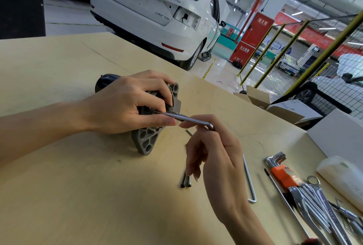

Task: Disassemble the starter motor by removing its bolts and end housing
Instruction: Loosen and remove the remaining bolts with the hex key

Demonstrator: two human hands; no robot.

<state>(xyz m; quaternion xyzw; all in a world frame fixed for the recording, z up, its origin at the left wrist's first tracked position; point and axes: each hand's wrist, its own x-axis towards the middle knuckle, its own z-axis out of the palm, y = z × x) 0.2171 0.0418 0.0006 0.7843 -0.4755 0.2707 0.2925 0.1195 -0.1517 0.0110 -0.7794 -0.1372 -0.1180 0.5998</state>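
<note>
The starter motor (147, 138) lies on its side on the wooden table (78, 186), its grey end housing facing right and its dark body (106, 79) pointing away to the left. My left hand (125, 103) grips the motor from above, fingers curled over the housing. My right hand (214, 150) pinches the bend of a silver L-shaped hex key (186, 118). The key's long end reaches into the housing face. Two long dark bolts (185, 181) lie side by side on the table just below my right hand.
A loose hex key (249, 182) lies right of the bolts. Further right sit a hex key set in an orange holder (282, 174) and several spanners (318, 205). White boxes (337, 133) stand at the table's right edge. A white car (157, 19) is parked beyond.
</note>
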